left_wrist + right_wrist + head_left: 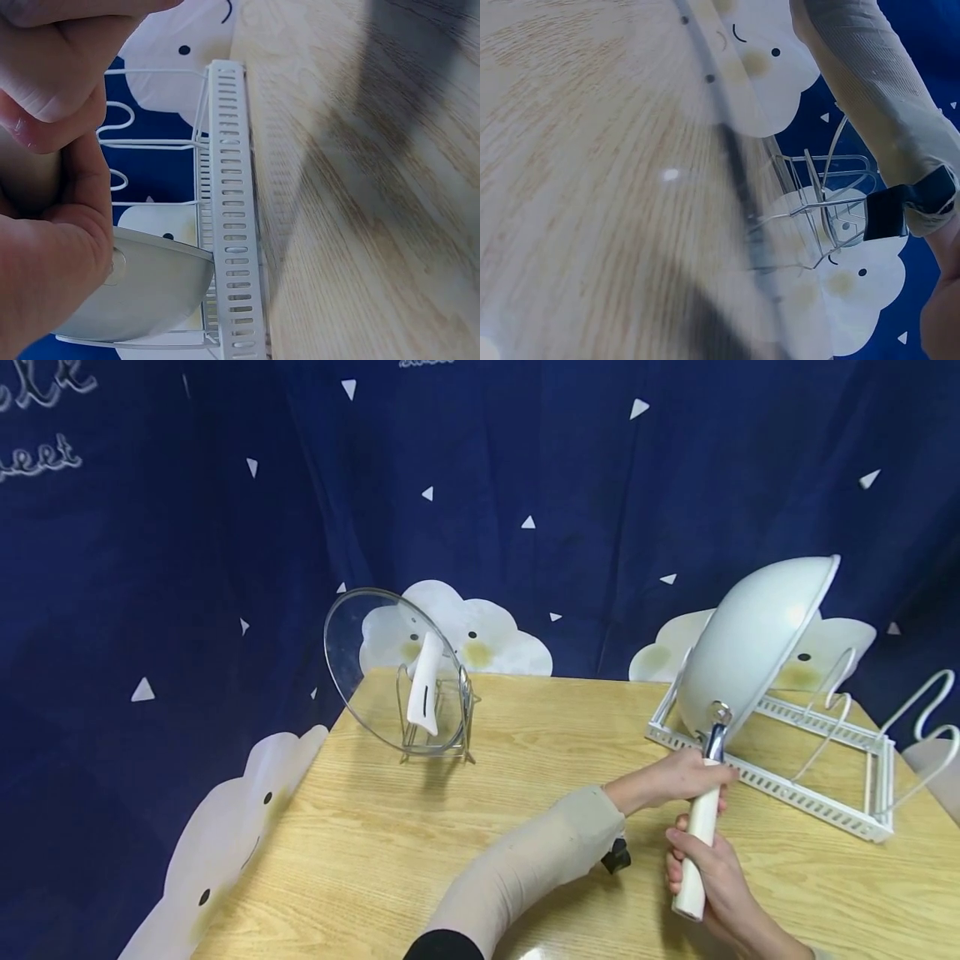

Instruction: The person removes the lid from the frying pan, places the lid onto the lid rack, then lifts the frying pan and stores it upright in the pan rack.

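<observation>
A white wok stands on its side at the left end of a white pan rack, its handle slanting toward me. My left hand grips the handle near its metal neck. Lower down, my right hand holds the cream handle with fingers curled round it. In the left wrist view the wok rests between the rack's wires, its rim by the slotted rail. The right wrist view shows only part of a hand at its right edge.
On the left of the wooden table, a glass lid with a white handle leans in a small wire stand. Curved wire dividers rise from the rack's right side. A blue curtain hangs behind.
</observation>
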